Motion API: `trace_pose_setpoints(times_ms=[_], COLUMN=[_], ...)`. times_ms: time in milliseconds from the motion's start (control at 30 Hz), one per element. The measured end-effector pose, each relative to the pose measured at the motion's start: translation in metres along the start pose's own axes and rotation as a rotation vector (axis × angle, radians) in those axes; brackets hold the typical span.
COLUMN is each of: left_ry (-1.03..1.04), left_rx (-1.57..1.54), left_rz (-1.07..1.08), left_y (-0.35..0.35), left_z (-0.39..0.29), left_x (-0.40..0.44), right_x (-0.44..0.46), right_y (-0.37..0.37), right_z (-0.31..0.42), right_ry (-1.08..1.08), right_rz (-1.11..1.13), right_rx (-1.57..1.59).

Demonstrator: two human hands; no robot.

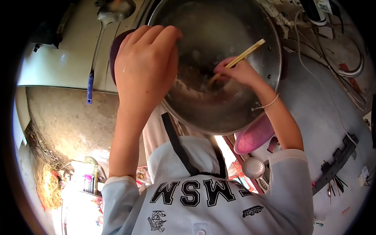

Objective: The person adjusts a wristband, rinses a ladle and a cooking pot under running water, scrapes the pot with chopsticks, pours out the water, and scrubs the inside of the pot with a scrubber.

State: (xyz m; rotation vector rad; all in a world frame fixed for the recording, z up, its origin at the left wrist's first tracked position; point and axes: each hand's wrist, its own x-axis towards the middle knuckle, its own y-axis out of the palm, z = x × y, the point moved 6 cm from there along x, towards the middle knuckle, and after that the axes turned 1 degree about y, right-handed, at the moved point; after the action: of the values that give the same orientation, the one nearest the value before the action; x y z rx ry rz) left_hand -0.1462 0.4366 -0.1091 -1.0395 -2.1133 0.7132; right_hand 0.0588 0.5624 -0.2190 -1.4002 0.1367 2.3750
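Observation:
My left hand (147, 58) is closed, its fingers curled round a dark purple bowl (115, 53) that it mostly hides, over the left rim of a large metal pot (272, 58). Inside the pot, on its right side, my right hand (235, 72) pinches a pair of light wooden chopsticks (251, 49). The chopstick tips point down and left, towards dark, blurred contents in the pot; whether they touch anything is hard to tell. Pale steam or cloudy liquid shows in the pot's upper part.
A ladle with a blue handle (90, 86) lies on the metal counter (72, 58) at the left. A pink basin (254, 137) and a perforated skimmer (253, 167) are below the pot. Cables, a tap (352, 72) and a black rack (333, 168) are at the right.

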Motion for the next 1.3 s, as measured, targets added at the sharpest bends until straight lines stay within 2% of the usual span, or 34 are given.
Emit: trace_pose_setpoints(times_ms=[100, 133, 233, 267, 300, 367, 400, 433, 500, 533, 567, 633, 667, 700, 800, 833, 900, 967, 1033, 1067, 1100, 1167, 1200, 1300], left_ry=[-0.009, 0.014, 0.015, 0.011, 0.006, 0.006, 0.006, 0.008, -0.004, -0.015, -0.018, 0.026, 0.031, 0.021, 0.009, 0.010, 0.014, 0.011, 0.010, 0.014, 0.014, 0.010, -0.001, 0.000], left_rx=[0.016, 0.013, 0.007, 0.003, 0.005, 0.014, 0.010, 0.001, -0.002, 0.005, 0.010, 0.010, 0.010, 0.006, 0.003, 0.007, 0.014, 0.014, 0.009, 0.013, 0.019, 0.011, 0.013, 0.030], left_rz=[-0.008, -0.015, -0.016, -0.014, -0.008, -0.007, -0.001, 0.008, 0.019, 0.025, 0.019, -0.014, -0.010, 0.007, 0.009, 0.002, 0.013, 0.035, 0.002, 0.000, 0.008, 0.021, 0.019, 0.007], left_y=[0.001, 0.001, 0.002, 0.002, 0.002, 0.001, 0.002, 0.002, 0.001, 0.001, 0.002, 0.001, 0.001, 0.001, 0.003, 0.003, 0.002, 0.003, 0.002, 0.001, 0.001, 0.003, 0.002, 0.002], left_z=[0.001, 0.001, 0.002, 0.002, 0.001, 0.002, 0.003, 0.003, 0.001, 0.002, 0.002, 0.001, 0.001, 0.001, 0.002, 0.002, 0.002, 0.001, 0.001, 0.002, 0.002, 0.000, 0.000, 0.001], left_x=[0.000, 0.000, 0.000, -0.001, -0.001, 0.001, 0.001, 0.000, 0.000, 0.001, 0.001, 0.000, 0.001, 0.001, 0.000, 0.001, 0.002, 0.000, 0.000, 0.001, 0.002, 0.001, 0.001, 0.002], right_x=[0.011, 0.005, 0.000, 0.012, 0.010, 0.007, 0.000, 0.001, 0.009, 0.011, 0.012, 0.004, 0.000, 0.005, 0.028, 0.028, 0.021, 0.027, 0.038, 0.031, 0.030, 0.025, 0.032, 0.031], right_y=[-0.021, -0.011, -0.002, -0.021, -0.023, -0.020, -0.003, -0.005, -0.021, -0.037, -0.040, -0.018, 0.001, 0.003, -0.013, -0.007, 0.020, 0.014, -0.004, -0.001, 0.004, 0.017, 0.004, -0.002], right_z=[0.004, 0.003, 0.008, 0.003, 0.003, 0.007, 0.011, 0.008, -0.003, 0.008, 0.010, 0.014, 0.006, 0.003, 0.020, 0.026, 0.021, 0.019, 0.036, 0.031, 0.031, 0.020, 0.028, 0.030], right_ry=[-0.103, -0.034, 0.031, -0.074, -0.071, -0.067, -0.106, -0.103, 0.011, -0.108, -0.113, -0.157, -0.135, -0.132, -0.142, -0.146, -0.023, -0.021, -0.154, -0.102, -0.105, -0.013, -0.101, -0.085], right_rz=[-0.073, 0.021, 0.017, -0.047, -0.045, 0.047, 0.198, 0.194, 0.038, -0.063, -0.059, 0.210, 0.363, 0.361, 0.146, 0.149, 0.399, 0.374, 0.163, 0.221, 0.217, 0.353, 0.228, 0.241], right_rx=[0.004, -0.249, -0.275, -0.136, -0.139, -0.316, -0.454, -0.452, -0.191, -0.037, -0.042, -0.524, -0.594, -0.587, -0.107, -0.110, -0.272, -0.234, -0.106, -0.222, -0.219, -0.229, -0.149, -0.245])
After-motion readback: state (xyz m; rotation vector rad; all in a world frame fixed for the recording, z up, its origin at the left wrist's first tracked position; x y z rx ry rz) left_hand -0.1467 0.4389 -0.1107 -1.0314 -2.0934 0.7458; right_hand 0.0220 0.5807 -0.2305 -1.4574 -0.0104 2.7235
